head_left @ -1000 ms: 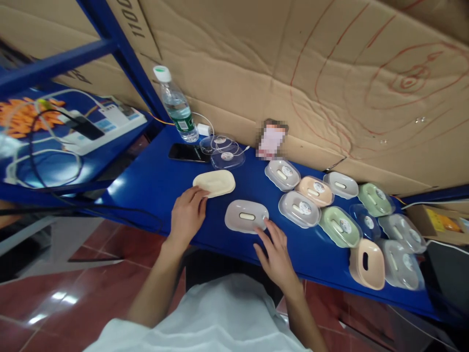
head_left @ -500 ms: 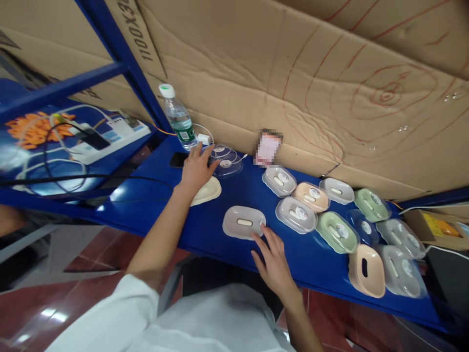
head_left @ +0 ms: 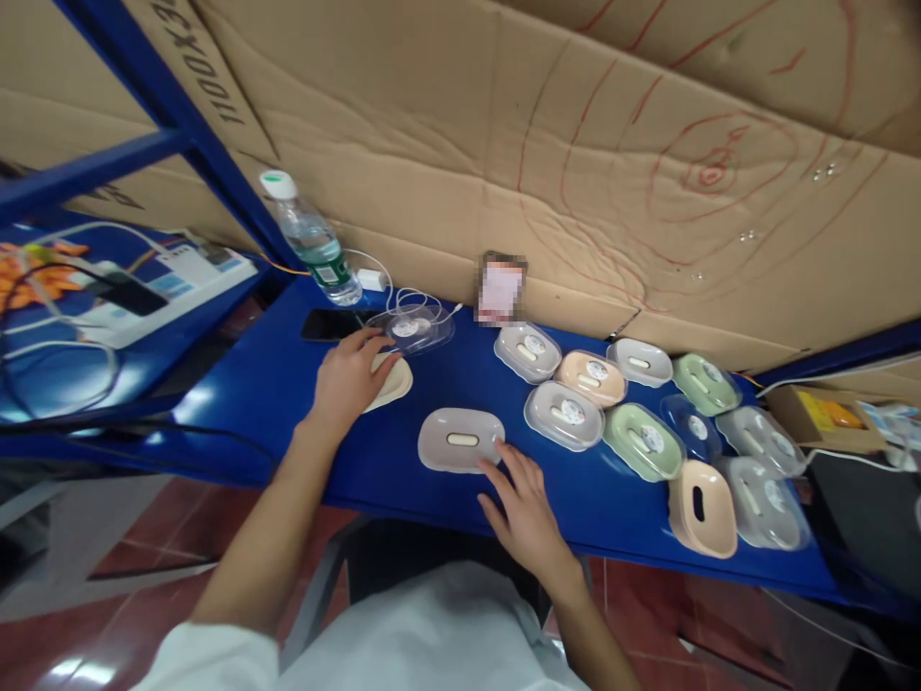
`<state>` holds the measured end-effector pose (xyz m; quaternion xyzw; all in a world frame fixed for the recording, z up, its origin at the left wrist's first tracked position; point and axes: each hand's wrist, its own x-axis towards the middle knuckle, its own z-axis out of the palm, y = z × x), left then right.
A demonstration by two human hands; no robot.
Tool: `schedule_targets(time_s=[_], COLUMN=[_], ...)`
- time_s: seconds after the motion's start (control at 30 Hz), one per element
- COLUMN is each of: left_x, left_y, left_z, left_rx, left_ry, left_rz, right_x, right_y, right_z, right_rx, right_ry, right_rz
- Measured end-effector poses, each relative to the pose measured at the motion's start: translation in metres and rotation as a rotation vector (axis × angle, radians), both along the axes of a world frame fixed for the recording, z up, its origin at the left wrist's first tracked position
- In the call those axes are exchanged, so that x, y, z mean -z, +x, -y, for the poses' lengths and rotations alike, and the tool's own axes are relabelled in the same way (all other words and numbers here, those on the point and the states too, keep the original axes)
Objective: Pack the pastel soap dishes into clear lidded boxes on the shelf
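Observation:
A pale grey soap dish with a cream oval piece in its middle lies in front of me. The fingertips of my right hand rest at its right rim, fingers spread. My left hand is over a cream oval dish-shaped piece, fingers apart and partly covering it; whether they touch it I cannot tell. Just beyond that hand lie clear plastic lids with round stickers.
Several lidded soap dishes in grey, peach and green stand on the right. An unlidded peach dish is near the front edge. A water bottle, a black phone and a white cable lie at the back left.
My left hand has moved back towards me, from beside the clear lids to the cream piece. My right hand stays at the grey dish. The whole view has shifted a little.

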<state>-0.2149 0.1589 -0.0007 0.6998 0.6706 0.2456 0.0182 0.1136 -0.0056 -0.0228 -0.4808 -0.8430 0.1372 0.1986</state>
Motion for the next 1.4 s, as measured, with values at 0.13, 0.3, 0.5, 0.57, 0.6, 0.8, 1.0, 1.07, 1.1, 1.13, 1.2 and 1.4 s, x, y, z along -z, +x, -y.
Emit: schedule_targets(time_s=[0.13,0.3,0.5,0.57,0.6,0.8,1.0,1.07,1.1,1.13,1.2,1.4], left_x=[0.009,0.001,-0.031,-0.03,-0.027,0.001,0.018,0.021,0.022,0.022,0.021,0.022], left_y=[-0.005,-0.008,0.019,0.032,0.038,0.055,0.07,0.075,0.076,0.077,0.077,0.075], left_z=[-0.01,-0.025,0.055,0.082,0.091,0.101,0.111,0.114,0.114,0.113,0.109,0.104], left_rx=[0.063,0.122,0.472,0.582,0.611,0.635,0.616,0.606,0.601,0.6,0.611,0.628], left_ry=[-0.038,-0.074,-0.096,-0.112,-0.12,-0.186,-0.071,-0.049,-0.044,-0.045,-0.064,-0.112], left_rz=[-0.01,0.119,0.216,0.156,0.141,0.109,0.082,0.073,0.074,0.078,0.089,0.129], right_x=[-0.002,-0.004,0.007,0.01,0.01,0.0,0.002,0.003,0.003,0.002,0.001,0.0], right_y=[0.0,-0.001,0.005,0.009,0.01,0.01,0.007,0.007,0.008,0.008,0.009,0.01], right_z=[-0.002,-0.004,0.003,0.003,0.002,-0.022,-0.028,-0.025,-0.025,-0.024,-0.025,-0.026], right_rx=[0.007,0.007,0.18,0.198,0.175,0.047,0.078,0.107,0.114,0.113,0.097,0.084], right_ry=[-0.02,-0.034,-0.032,-0.006,0.01,0.068,0.06,0.048,0.033,0.013,-0.025,0.02], right_rz=[0.01,0.009,-0.143,-0.187,-0.18,-0.046,-0.206,-0.226,-0.228,-0.227,-0.219,-0.15])
